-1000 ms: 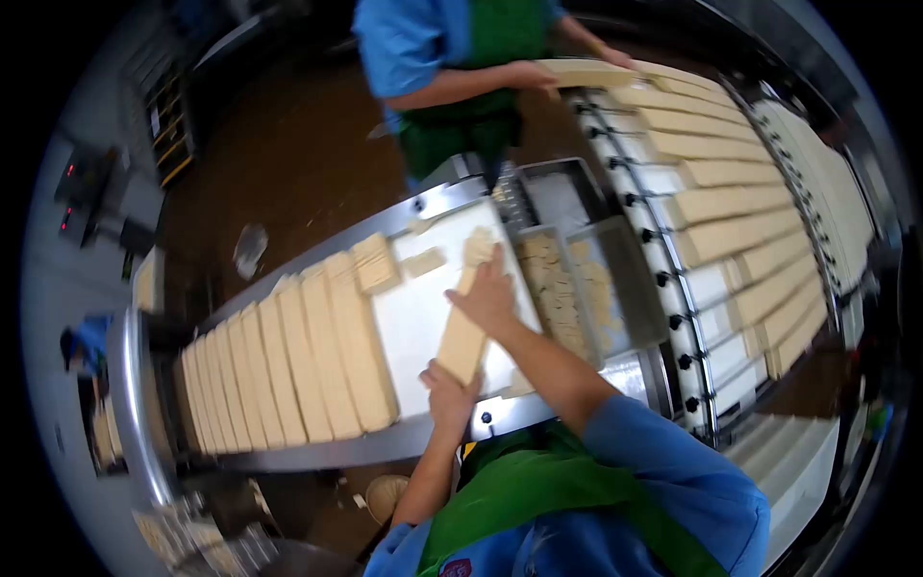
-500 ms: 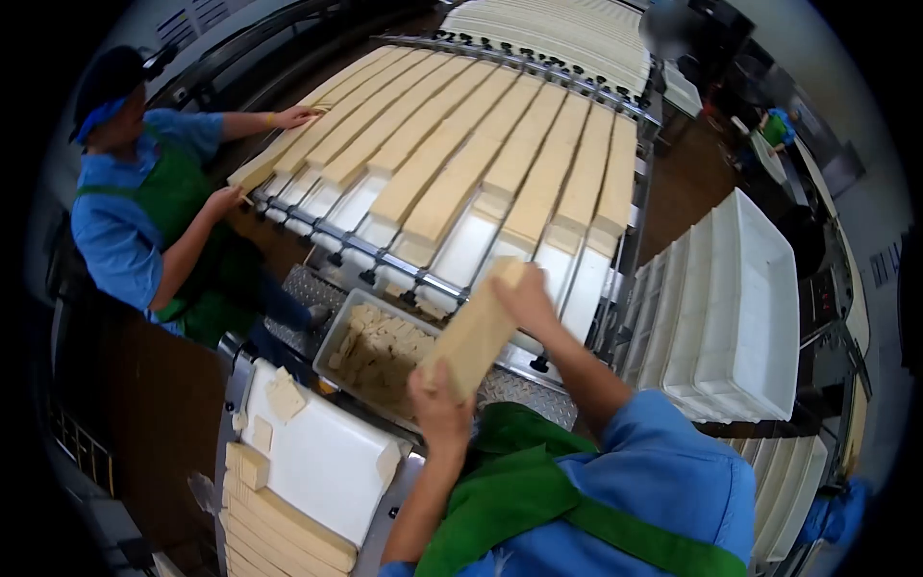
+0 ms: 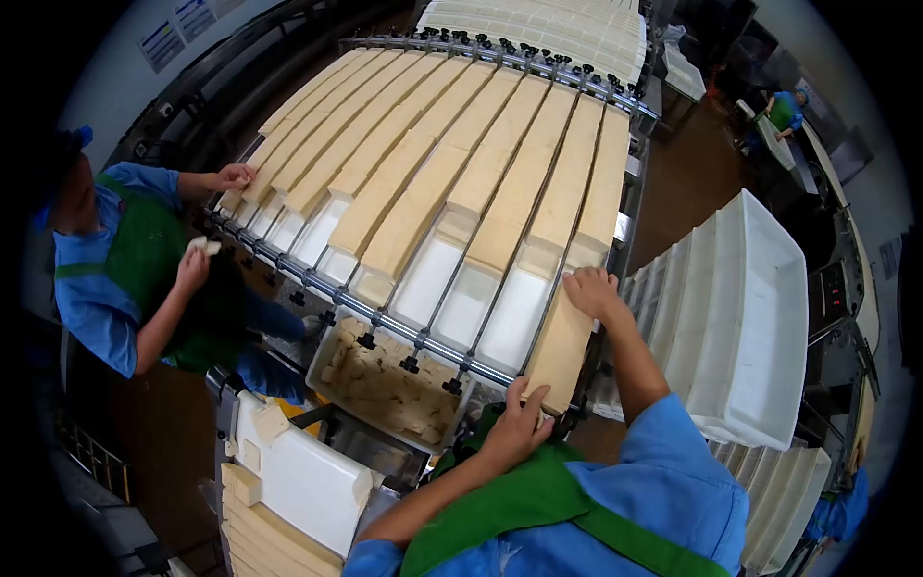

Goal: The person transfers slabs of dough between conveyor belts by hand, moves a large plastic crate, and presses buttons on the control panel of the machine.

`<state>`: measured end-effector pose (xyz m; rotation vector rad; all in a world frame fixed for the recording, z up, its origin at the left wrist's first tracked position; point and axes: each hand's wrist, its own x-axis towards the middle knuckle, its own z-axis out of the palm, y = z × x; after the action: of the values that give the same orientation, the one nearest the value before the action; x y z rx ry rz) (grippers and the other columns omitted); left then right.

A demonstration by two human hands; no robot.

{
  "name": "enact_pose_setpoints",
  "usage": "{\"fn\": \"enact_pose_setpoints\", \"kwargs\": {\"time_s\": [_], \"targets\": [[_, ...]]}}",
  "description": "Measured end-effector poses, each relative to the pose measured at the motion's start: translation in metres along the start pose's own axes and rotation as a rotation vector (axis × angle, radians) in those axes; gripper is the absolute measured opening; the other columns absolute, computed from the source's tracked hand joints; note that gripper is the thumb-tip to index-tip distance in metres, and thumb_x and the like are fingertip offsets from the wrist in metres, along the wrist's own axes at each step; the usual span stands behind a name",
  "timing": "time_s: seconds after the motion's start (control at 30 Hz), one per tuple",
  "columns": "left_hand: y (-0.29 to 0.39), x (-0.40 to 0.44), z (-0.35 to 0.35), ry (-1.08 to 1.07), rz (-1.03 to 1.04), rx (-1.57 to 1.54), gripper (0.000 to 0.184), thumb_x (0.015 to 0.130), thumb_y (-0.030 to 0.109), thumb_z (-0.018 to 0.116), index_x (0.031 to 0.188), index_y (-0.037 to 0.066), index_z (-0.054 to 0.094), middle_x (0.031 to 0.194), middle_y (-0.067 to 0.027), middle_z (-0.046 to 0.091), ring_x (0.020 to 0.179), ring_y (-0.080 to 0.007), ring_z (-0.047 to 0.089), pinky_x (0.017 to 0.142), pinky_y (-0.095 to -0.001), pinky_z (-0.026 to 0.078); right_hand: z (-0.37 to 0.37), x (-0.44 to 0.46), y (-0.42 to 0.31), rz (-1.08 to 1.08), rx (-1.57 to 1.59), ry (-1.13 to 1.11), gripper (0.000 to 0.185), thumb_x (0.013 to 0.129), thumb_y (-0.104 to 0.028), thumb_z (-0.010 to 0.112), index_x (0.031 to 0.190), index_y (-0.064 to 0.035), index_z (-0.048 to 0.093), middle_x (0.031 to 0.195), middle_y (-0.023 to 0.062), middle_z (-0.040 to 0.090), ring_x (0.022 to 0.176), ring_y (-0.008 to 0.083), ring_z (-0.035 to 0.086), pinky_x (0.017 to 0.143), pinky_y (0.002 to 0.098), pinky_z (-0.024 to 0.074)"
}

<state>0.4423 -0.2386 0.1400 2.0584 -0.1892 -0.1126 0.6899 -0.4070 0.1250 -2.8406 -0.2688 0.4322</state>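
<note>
A pale block (image 3: pixel 560 351) lies in the rightmost lane of the slatted conveyor, its far end close to the long pale strip (image 3: pixel 606 178) beyond. My left hand (image 3: pixel 516 423) is at the block's near end, fingers against its end and side. My right hand (image 3: pixel 591 291) rests on the far end, near the joint with the strip. Several long pale strips (image 3: pixel 481 125) run side by side in lanes between thin dividers. A metal rail with black knobs (image 3: pixel 413 337) crosses the near edge of the lanes.
A co-worker (image 3: pixel 135 260) stands at left, holding a small pale piece. A bin of pale scraps (image 3: pixel 385 385) sits below the rail. White crates (image 3: pixel 735 317) are stacked at right. A white work surface (image 3: pixel 303 466) with more strips lies lower left.
The block has moved right and nearer, from above the rail into the rightmost lane, still with both my hands on it. The co-worker's near hand has lifted away from the strips with a small piece.
</note>
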Motion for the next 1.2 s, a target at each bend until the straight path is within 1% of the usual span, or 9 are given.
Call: {"fn": "enact_pose_setpoints", "kwargs": {"time_s": [0.1, 0.2, 0.27, 0.4, 0.53, 0.73, 0.83, 0.97, 1.2], "targets": [[0.007, 0.019, -0.001, 0.036, -0.038, -0.017, 0.056, 0.085, 0.018, 0.065, 0.134, 0.008, 0.039, 0.134, -0.0250, 0.028, 0.104, -0.0436, 0.053, 0.086, -0.0439, 0.048, -0.015, 0.004, -0.007, 0.072, 0.037, -0.158, 0.059, 0.094, -0.047, 0.032, 0.119, 0.0009, 0.056, 0.136, 0.0224, 0.047, 0.126, 0.0377, 0.041, 0.104, 0.0510, 0.0227], [0.006, 0.042, -0.003, 0.049, -0.112, -0.037, 0.055, 0.086, 0.014, 0.062, 0.134, 0.007, 0.037, 0.133, -0.0279, 0.027, 0.105, -0.0487, 0.052, 0.085, -0.0457, 0.049, -0.010, 0.013, 0.000, 0.079, 0.017, -0.086, 0.059, 0.093, -0.042, 0.033, 0.124, 0.0036, 0.052, 0.141, 0.0230, 0.041, 0.127, 0.0373, 0.042, 0.105, 0.0498, 0.0232], [0.004, 0.055, -0.001, -0.024, -0.124, -0.180, 0.057, 0.085, 0.012, 0.061, 0.136, 0.007, 0.036, 0.133, -0.0250, 0.030, 0.103, -0.0383, 0.054, 0.086, -0.0408, 0.047, -0.001, 0.024, 0.008, 0.048, -0.058, 0.130, 0.053, 0.091, -0.036, 0.036, 0.125, 0.0030, 0.050, 0.142, 0.0219, 0.041, 0.129, 0.0356, 0.039, 0.105, 0.0516, 0.0236], [-0.017, 0.072, 0.020, 0.010, -0.084, -0.151, 0.061, 0.081, -0.003, 0.051, 0.139, 0.008, 0.034, 0.133, -0.0274, 0.031, 0.098, -0.0387, 0.055, 0.083, -0.0377, 0.047, -0.033, 0.018, -0.007, 0.052, -0.146, 0.037, 0.051, 0.091, -0.033, 0.040, 0.130, -0.0006, 0.048, 0.144, 0.0203, 0.038, 0.134, 0.0348, 0.033, 0.106, 0.0536, 0.0225], [-0.022, 0.100, 0.026, 0.084, 0.051, -0.059, 0.064, 0.078, -0.007, 0.047, 0.139, 0.009, 0.033, 0.136, -0.0273, 0.028, 0.097, -0.0385, 0.055, 0.083, -0.0388, 0.047, -0.016, 0.014, -0.010, 0.043, -0.061, 0.316, 0.056, 0.092, -0.037, 0.046, 0.138, -0.0052, 0.040, 0.149, 0.0174, 0.031, 0.138, 0.0355, 0.025, 0.110, 0.0555, 0.0186], [-0.025, 0.098, 0.017, 0.140, 0.101, -0.216, 0.072, 0.070, -0.012, 0.043, 0.139, 0.005, 0.032, 0.138, -0.0246, 0.032, 0.130, -0.0420, 0.034, 0.109, -0.0396, 0.031, -0.008, 0.033, -0.001, 0.072, -0.053, 0.306, 0.066, 0.093, -0.042, 0.049, 0.142, -0.0018, 0.032, 0.150, 0.0195, 0.027, 0.140, 0.0378, 0.021, 0.109, 0.0570, 0.0191], [-0.018, 0.078, -0.021, 0.199, 0.031, -0.348, 0.068, 0.071, -0.008, 0.044, 0.138, 0.004, 0.035, 0.134, -0.0210, 0.037, 0.127, -0.0345, 0.040, 0.103, -0.0342, 0.036, 0.002, 0.043, 0.001, 0.107, -0.171, 0.313, 0.067, 0.092, -0.039, 0.052, 0.142, 0.0001, 0.031, 0.149, 0.0234, 0.028, 0.140, 0.0378, 0.022, 0.107, 0.0562, 0.0220], [-0.032, 0.031, -0.069, 0.556, -0.060, -0.285, 0.062, 0.077, -0.006, 0.044, 0.137, 0.007, 0.036, 0.134, -0.0179, 0.037, 0.121, -0.0292, 0.043, 0.088, -0.0312, 0.044, 0.034, 0.053, 0.002, -0.118, -0.223, 0.526, 0.061, 0.093, -0.035, 0.051, 0.143, -0.0056, 0.033, 0.150, 0.0192, 0.028, 0.138, 0.0409, 0.023, 0.108, 0.0554, 0.0194], [-0.108, -0.035, -0.098, 1.295, -0.235, -0.181, 0.066, 0.078, -0.004, 0.046, 0.141, 0.003, 0.028, 0.138, -0.0260, 0.030, 0.133, -0.0420, 0.029, 0.109, -0.0405, 0.026, 0.063, 0.022, -0.113, -0.736, 0.237, 0.441, 0.047, 0.092, -0.020, 0.055, 0.132, 0.0038, 0.046, 0.135, 0.0261, 0.047, 0.128, 0.0430, 0.039, 0.107, 0.0467, 0.0288]]}}
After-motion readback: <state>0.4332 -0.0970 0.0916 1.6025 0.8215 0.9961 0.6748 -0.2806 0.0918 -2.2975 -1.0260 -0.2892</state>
